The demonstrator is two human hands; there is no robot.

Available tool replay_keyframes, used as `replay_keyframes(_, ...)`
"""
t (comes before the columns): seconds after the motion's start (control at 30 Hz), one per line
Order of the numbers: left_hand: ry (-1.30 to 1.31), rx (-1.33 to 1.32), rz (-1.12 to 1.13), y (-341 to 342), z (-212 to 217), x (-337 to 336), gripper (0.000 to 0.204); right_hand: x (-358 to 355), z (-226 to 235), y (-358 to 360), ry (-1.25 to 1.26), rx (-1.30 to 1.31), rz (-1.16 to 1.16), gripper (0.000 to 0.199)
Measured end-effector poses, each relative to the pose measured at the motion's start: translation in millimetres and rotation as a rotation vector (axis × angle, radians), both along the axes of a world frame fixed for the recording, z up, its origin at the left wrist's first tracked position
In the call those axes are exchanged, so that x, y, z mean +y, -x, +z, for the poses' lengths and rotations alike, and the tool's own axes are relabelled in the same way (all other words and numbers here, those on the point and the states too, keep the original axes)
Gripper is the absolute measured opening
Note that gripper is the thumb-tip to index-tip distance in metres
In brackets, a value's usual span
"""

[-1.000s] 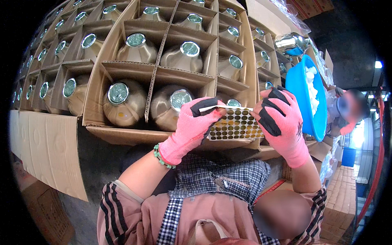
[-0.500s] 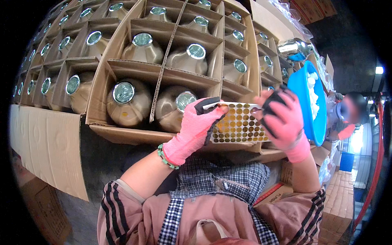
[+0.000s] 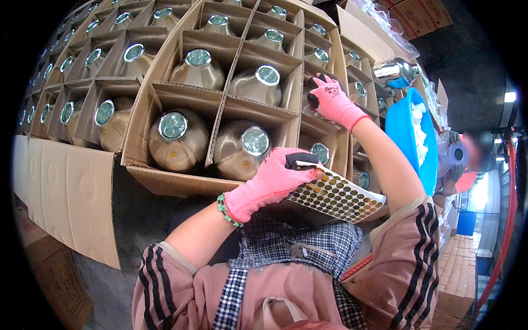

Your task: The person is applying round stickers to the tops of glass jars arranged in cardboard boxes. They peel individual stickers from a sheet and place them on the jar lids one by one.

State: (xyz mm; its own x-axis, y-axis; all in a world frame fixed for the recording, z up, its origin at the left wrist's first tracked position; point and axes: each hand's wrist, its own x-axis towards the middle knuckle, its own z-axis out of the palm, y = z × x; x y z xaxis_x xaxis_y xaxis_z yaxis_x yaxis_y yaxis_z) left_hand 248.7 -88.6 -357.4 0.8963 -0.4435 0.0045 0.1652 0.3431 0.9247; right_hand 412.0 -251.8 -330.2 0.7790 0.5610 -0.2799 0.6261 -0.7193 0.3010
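My left hand [image 3: 272,181], in a pink glove with black fingertips, holds a white sheet of round gold stickers [image 3: 336,196] in front of my chest. My right hand [image 3: 330,102], gloved the same way, reaches far forward over the open cardboard box [image 3: 181,93]. Its fingertips touch the cardboard divider beside a metal vessel [image 3: 320,58] in the right column. The box cells hold rounded bronze-coloured vessels with silver lids, such as the vessel at front left [image 3: 176,138] and the vessel beside it [image 3: 247,147].
More open boxes of the same vessels [image 3: 82,82] stretch to the left and back. A blue plastic basin [image 3: 410,140] with white pieces stands at the right, a shiny metal vessel [image 3: 393,71] above it. Another person [image 3: 462,159] sits beyond the basin. Flat cardboard [image 3: 66,192] hangs at lower left.
My right hand left the sticker sheet and reached forward up to the right column of the box. My left hand kept the sheet and lowered it slightly.
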Motion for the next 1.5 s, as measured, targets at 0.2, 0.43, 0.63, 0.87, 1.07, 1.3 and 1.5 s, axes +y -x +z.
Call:
replay_keyframes(0.2, 0.047, 0.080, 0.002, 0, 6, -3, 0.015, -12, 14, 10, -0.257, -0.182, -0.117, 0.036)
replay_keyframes(0.43, 0.104, 0.174, 0.150, 4, 8, 4, 0.020, 16, 140, 119, -0.787, 0.179, -0.304, 0.029)
replay_keyframes(0.63, 0.084, 0.041, 0.164, 3, 9, -3, 0.016, 12, 127, 159, -0.531, 0.160, -0.205, 0.016)
replay_keyframes(0.87, 0.040, -0.028, 0.221, 6, 7, -3, 0.020, 6, 112, 165, -0.537, 0.025, -0.181, 0.012)
replay_keyframes(1.07, 0.042, 0.011, 0.191, 5, 9, 0, 0.019, 4, 111, 167, -0.583, -0.013, -0.095, 0.016)
replay_keyframes(1.3, 0.134, 0.130, 0.231, 3, 10, -2, 0.021, 6, 110, 162, -0.629, -0.097, 0.030, 0.020)
replay_keyframes(1.5, 0.129, 0.207, 0.233, 2, 9, 0, 0.019, 9, 106, 155, -0.566, -0.166, 0.155, 0.022)
